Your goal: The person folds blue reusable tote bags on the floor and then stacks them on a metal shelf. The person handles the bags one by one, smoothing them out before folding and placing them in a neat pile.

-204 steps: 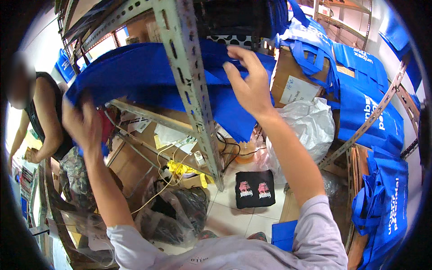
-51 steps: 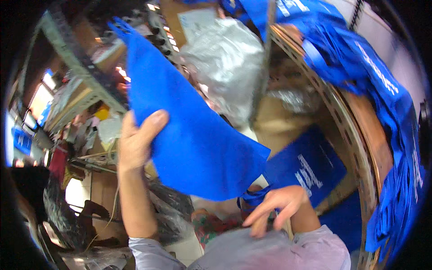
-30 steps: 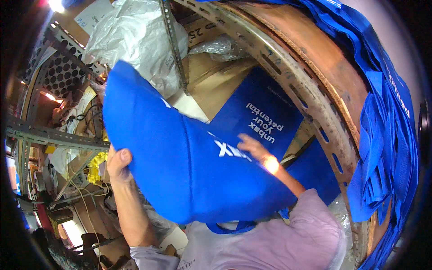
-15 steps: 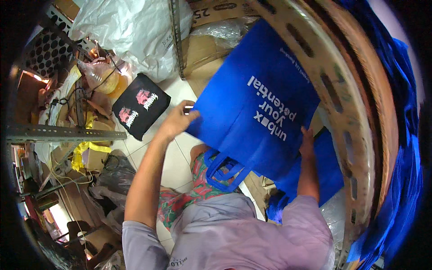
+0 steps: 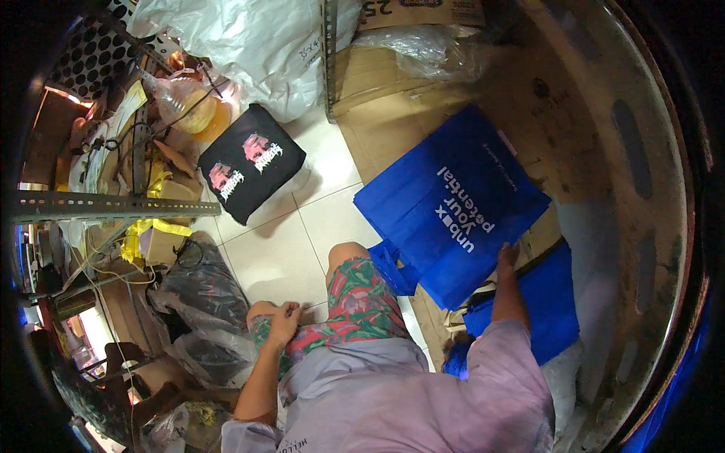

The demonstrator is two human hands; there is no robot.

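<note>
A flat blue non-woven tote bag (image 5: 423, 204) with white lettering lies tilted on brown cardboard in front of me, its handles (image 5: 393, 268) folded toward my knee. My right hand (image 5: 507, 260) is at the bag's right edge, fingertips closed on the fabric; part of the grip is hidden. My left hand (image 5: 285, 323) rests by my left knee, empty, its fingers loosely bent and a little apart. More blue fabric (image 5: 555, 302) lies right of my right forearm. On the tiles at the left sits a black folded fabric bundle (image 5: 253, 162) with pink and white prints.
A metal shelf post (image 5: 113, 205) juts in from the left, beside yellow strapping (image 5: 143, 241) and dark plastic bags (image 5: 204, 302). At the back stand a white sack (image 5: 242, 53) and cardboard (image 5: 400, 113) under clear plastic wrap. A large slotted board (image 5: 634, 189) curves along the right.
The blue tote bag has gone from raised between both hands to lying on the cardboard. My left hand has let go and dropped to my knee; my right stays at the bag's edge.
</note>
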